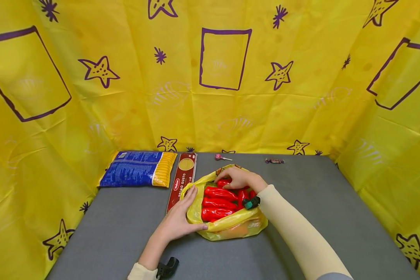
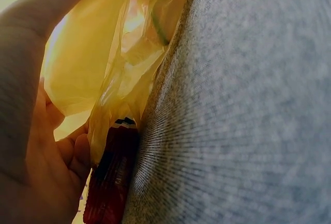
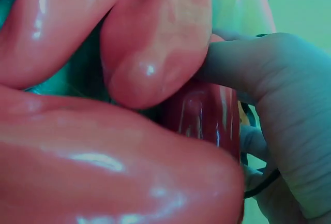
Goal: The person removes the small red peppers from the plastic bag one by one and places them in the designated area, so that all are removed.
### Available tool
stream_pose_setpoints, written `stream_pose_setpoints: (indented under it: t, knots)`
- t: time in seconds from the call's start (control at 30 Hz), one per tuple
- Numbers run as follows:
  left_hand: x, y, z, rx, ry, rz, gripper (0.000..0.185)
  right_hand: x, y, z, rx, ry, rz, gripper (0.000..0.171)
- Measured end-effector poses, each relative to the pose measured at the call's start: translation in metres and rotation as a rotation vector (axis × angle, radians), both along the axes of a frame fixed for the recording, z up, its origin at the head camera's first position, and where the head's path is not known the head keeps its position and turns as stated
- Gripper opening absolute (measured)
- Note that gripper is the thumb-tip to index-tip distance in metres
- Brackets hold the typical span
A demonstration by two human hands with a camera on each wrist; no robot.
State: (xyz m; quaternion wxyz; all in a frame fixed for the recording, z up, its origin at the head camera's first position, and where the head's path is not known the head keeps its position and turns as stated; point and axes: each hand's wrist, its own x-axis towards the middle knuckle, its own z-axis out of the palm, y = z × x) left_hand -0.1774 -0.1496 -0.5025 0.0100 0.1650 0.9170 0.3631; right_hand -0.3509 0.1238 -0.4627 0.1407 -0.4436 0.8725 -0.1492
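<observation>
In the head view a yellow plastic bag (image 1: 231,229) stands with its mouth spread and several glossy long red peppers (image 1: 217,203) inside. My left hand (image 1: 176,217) rests against the bag's left side, thumb and fingers spread along the rim. The left wrist view has this hand (image 2: 51,162) beside the bag's yellow film (image 2: 119,89). Reaching over the far rim, my right hand (image 1: 240,178) grips a red pepper (image 1: 224,182) among the others. In the right wrist view, the thumb of this hand (image 3: 289,94) presses a pepper (image 3: 155,43); its other fingers are partly hidden.
A dark red spaghetti pack (image 1: 176,186) lies just left of the bag, partly beneath its rim. Further left is a blue and yellow packet (image 1: 133,169). A pink lollipop (image 1: 218,157) and a wrapped candy (image 1: 275,160) lie at the back, before the yellow curtain (image 1: 224,116).
</observation>
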Motion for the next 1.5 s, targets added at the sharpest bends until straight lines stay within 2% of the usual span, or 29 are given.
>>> stream_pose_setpoints:
  t: [0.27, 0.67, 1.17, 1.33, 1.5]
  knots:
    - [0.000, 0.000, 0.000, -0.003, -0.012, 0.002, 0.126, 0.001, -0.001, 0.009, 0.028, 0.013, -0.046, 0.036]
    - [0.000, 0.000, -0.003, 0.002, -0.031, 0.022, 0.129, 0.000, 0.001, 0.025, 0.044, 0.011, -0.011, 0.038]
    - [0.000, 0.002, 0.000, -0.001, -0.063, 0.041, 0.130, 0.015, 0.005, 0.055, 0.084, 0.026, -0.018, 0.039]
    - [-0.001, 0.002, 0.000, -0.016, -0.062, 0.041, 0.131, 0.017, 0.008, 0.057, 0.029, -0.006, -0.042, 0.037]
    - [-0.001, 0.003, -0.001, -0.017, -0.040, 0.034, 0.131, 0.015, 0.011, 0.050, -0.115, -0.067, -0.041, 0.035]
